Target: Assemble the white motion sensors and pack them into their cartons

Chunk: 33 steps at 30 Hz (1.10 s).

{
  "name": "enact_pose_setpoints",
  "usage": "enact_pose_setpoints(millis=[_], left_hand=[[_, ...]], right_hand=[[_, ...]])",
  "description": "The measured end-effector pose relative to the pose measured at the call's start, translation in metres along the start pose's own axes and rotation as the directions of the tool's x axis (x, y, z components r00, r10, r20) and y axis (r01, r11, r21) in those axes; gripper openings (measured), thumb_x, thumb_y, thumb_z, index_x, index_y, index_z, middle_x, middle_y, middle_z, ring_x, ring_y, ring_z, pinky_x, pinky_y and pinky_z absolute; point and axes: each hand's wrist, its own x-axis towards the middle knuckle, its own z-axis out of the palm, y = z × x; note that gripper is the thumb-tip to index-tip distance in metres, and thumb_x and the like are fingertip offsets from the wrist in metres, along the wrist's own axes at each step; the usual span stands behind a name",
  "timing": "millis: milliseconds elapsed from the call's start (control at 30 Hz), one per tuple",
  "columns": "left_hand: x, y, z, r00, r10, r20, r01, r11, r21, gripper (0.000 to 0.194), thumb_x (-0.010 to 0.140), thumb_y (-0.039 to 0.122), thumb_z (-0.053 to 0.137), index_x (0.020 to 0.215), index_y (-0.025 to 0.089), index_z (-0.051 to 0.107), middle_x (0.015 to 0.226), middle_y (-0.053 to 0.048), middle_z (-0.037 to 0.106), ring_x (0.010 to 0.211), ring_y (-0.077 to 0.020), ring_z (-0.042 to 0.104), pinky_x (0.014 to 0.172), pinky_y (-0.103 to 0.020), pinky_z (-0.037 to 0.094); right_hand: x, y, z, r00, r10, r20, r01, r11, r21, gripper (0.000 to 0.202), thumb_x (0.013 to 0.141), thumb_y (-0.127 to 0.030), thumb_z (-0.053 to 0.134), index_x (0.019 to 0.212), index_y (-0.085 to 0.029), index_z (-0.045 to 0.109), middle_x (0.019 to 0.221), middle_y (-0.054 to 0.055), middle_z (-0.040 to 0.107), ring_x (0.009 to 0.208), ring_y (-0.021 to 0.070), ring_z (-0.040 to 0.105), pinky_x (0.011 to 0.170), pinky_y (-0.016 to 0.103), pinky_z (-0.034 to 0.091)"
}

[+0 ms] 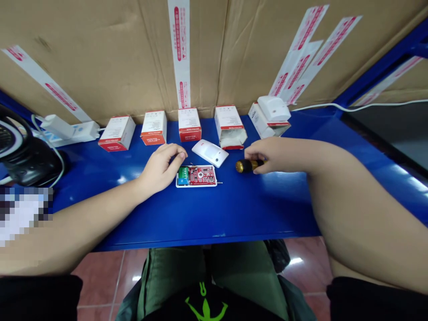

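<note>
On the blue table lies an opened white detector housing [197,185], its red circuit board [203,175] and a green and blue battery [183,175] facing up. My left hand [162,167] rests at its upper left corner, fingers curled and thumb drawn in; whatever they may hold is hidden. Tiny dark bits, perhaps screws, lie by those fingertips. Farther right, my right hand [262,156] grips a screwdriver [245,166] by its black and gold handle; its shaft is hidden. Between the hands, behind the board, sits a white detector cover [210,153].
Several white and red boxes [154,128] line the back against cardboard [200,53]. One box [232,127] gapes open; another white detector [274,109] sits atop the rightmost. At left are a power strip [80,133] and a black appliance [30,165]. A white cable [354,109] runs right.
</note>
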Motion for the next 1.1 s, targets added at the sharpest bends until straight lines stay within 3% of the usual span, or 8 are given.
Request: enact_pose_setpoints(millis=[200, 300, 367, 533, 733, 900, 1000, 1100], left_hand=[[-0.005, 0.002, -0.002, 0.970, 0.158, 0.187, -0.146, 0.986, -0.076, 0.023, 0.102, 0.039, 0.065, 0.115, 0.020, 0.067, 0.112, -0.010, 0.078, 0.101, -0.0256, 0.073, 0.096, -0.045, 0.062], [-0.008, 0.005, -0.002, 0.947, 0.218, 0.237, -0.208, 0.976, -0.066, 0.036, 0.095, 0.042, 0.072, 0.123, 0.021, 0.062, 0.119, -0.011, 0.076, 0.108, -0.0283, 0.072, 0.101, -0.048, 0.061], [-0.009, 0.006, -0.001, 0.933, 0.245, 0.262, -0.236, 0.969, -0.066, 0.039, 0.093, 0.037, 0.072, 0.127, 0.022, 0.059, 0.122, -0.011, 0.075, 0.110, -0.0289, 0.072, 0.102, -0.049, 0.061], [-0.011, 0.006, 0.001, 0.924, 0.287, 0.252, -0.268, 0.957, -0.107, 0.043, 0.086, 0.025, 0.067, 0.127, 0.022, 0.053, 0.120, -0.011, 0.070, 0.108, -0.0270, 0.070, 0.097, -0.046, 0.061], [-0.013, 0.006, 0.005, 0.932, 0.269, 0.242, -0.231, 0.958, -0.172, 0.039, 0.089, 0.034, 0.073, 0.119, 0.023, 0.050, 0.113, -0.008, 0.065, 0.098, -0.0230, 0.066, 0.086, -0.040, 0.061], [-0.014, 0.006, 0.006, 0.944, 0.242, 0.224, -0.203, 0.962, -0.183, 0.040, 0.088, 0.033, 0.073, 0.115, 0.025, 0.045, 0.109, -0.005, 0.060, 0.091, -0.0203, 0.063, 0.079, -0.037, 0.059], [-0.015, 0.005, 0.007, 0.950, 0.232, 0.207, -0.193, 0.962, -0.191, 0.044, 0.086, 0.033, 0.076, 0.113, 0.025, 0.042, 0.109, -0.004, 0.059, 0.091, -0.0198, 0.061, 0.079, -0.037, 0.058], [-0.016, 0.002, 0.010, 0.964, 0.212, 0.162, -0.179, 0.964, -0.198, 0.052, 0.082, 0.031, 0.081, 0.111, 0.027, 0.038, 0.109, -0.002, 0.055, 0.092, -0.0187, 0.059, 0.079, -0.035, 0.057]], right_hand=[[0.001, -0.007, 0.003, 0.980, -0.084, -0.182, 0.100, 0.992, 0.080, 0.048, 0.075, -0.046, 0.088, 0.116, -0.025, 0.078, 0.109, 0.010, 0.079, 0.095, 0.0312, 0.073, 0.081, 0.043, 0.057], [0.011, -0.023, 0.013, 0.906, -0.201, -0.372, 0.230, 0.973, 0.033, 0.047, 0.089, -0.056, 0.076, 0.123, -0.024, 0.078, 0.122, 0.014, 0.079, 0.116, 0.0357, 0.071, 0.102, 0.051, 0.056], [0.019, -0.035, 0.022, 0.868, -0.187, -0.460, 0.192, 0.981, -0.038, 0.044, 0.096, -0.052, 0.068, 0.125, -0.021, 0.077, 0.125, 0.017, 0.078, 0.124, 0.0385, 0.069, 0.109, 0.054, 0.053], [0.029, -0.059, 0.039, 0.876, -0.067, -0.478, 0.013, 0.993, -0.115, 0.038, 0.099, -0.042, 0.062, 0.123, -0.017, 0.075, 0.125, 0.021, 0.078, 0.119, 0.0408, 0.069, 0.100, 0.052, 0.054], [0.028, -0.071, 0.036, 0.890, 0.065, -0.452, -0.128, 0.985, -0.112, 0.031, 0.098, -0.044, 0.065, 0.117, -0.021, 0.073, 0.118, 0.019, 0.081, 0.113, 0.0407, 0.073, 0.080, 0.044, 0.051], [0.023, -0.071, 0.032, 0.852, 0.149, -0.502, -0.195, 0.980, -0.040, 0.027, 0.091, -0.044, 0.069, 0.106, -0.021, 0.069, 0.104, 0.017, 0.080, 0.104, 0.0401, 0.074, 0.075, 0.043, 0.048], [0.015, -0.062, 0.025, 0.822, 0.162, -0.547, -0.121, 0.986, 0.111, 0.026, 0.083, -0.041, 0.075, 0.099, -0.024, 0.063, 0.098, 0.012, 0.079, 0.096, 0.0347, 0.074, 0.077, 0.043, 0.050], [0.005, -0.050, 0.017, 0.851, 0.044, -0.524, 0.118, 0.955, 0.272, 0.033, 0.079, -0.045, 0.079, 0.096, -0.026, 0.058, 0.098, 0.007, 0.078, 0.087, 0.0276, 0.072, 0.075, 0.041, 0.053]])
